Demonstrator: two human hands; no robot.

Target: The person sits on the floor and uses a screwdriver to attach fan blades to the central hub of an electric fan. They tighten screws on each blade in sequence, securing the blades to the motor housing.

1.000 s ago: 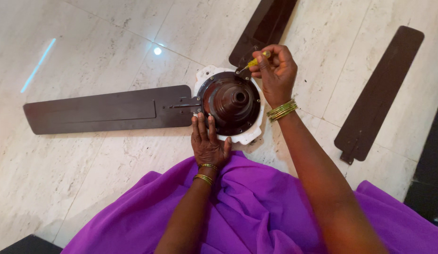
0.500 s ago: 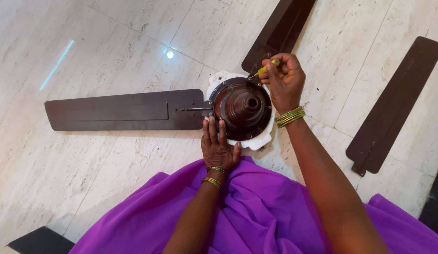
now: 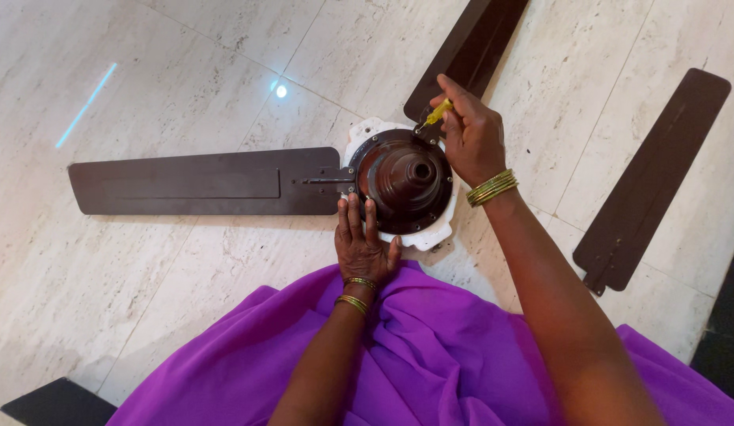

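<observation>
A ceiling fan is held flat on the floor while a screw is worked.

A fitted blade (image 3: 201, 183) is seen at the left. The hub (image 3: 404, 175) is pressed at its near rim by the flat, spread left hand (image 3: 361, 243), apparently to steady it. A screwdriver (image 3: 436, 113) is gripped by the right hand (image 3: 473, 134), its tip set at the second blade's (image 3: 465, 55) bracket. A loose blade (image 3: 651, 177) is left well apart.
</observation>
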